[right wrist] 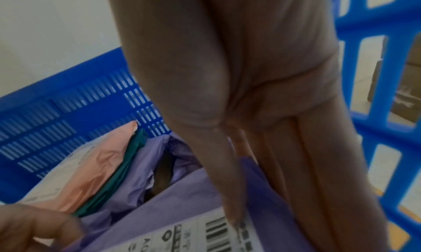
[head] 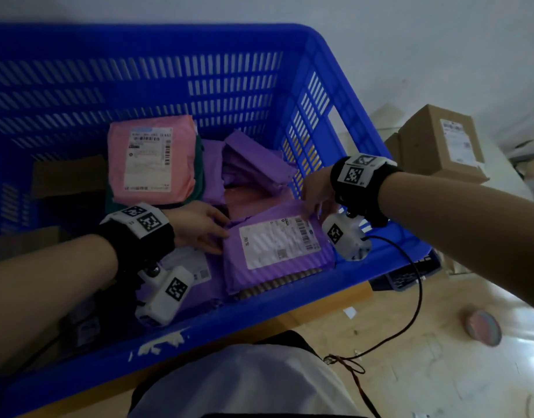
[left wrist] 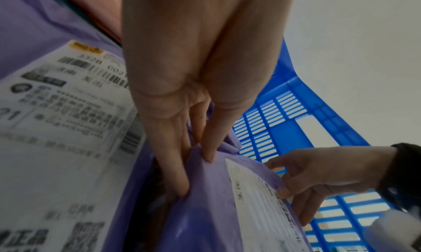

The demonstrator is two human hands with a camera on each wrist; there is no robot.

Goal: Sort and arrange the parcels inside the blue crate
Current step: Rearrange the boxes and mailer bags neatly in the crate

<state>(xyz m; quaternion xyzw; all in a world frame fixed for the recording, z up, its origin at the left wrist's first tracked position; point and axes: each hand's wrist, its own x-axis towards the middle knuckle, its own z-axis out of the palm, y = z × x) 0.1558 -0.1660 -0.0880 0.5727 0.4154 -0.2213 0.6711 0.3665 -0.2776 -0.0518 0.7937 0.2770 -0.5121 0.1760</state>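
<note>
The blue crate (head: 335, 67) holds several soft parcels. A purple parcel with a white label (head: 278, 251) lies at its front right, tilted up on others. My left hand (head: 202, 229) pinches the parcel's left edge between thumb and fingers (left wrist: 196, 173). My right hand (head: 312, 200) grips its far right corner, thumb on the label (right wrist: 273, 220) and fingers underneath. A pink labelled parcel (head: 151, 158) lies flat at the back on a green one (head: 199, 164). Crumpled purple parcels (head: 253, 158) fill the back right. Another labelled purple parcel (left wrist: 56, 130) lies under my left wrist.
Brown cardboard boxes (head: 66, 176) sit in the crate's left part. Outside on the right stand a labelled cardboard box (head: 444, 143) and a tape roll (head: 483, 327) on the floor. A cable (head: 410, 297) hangs from my right wrist over the crate's near rim.
</note>
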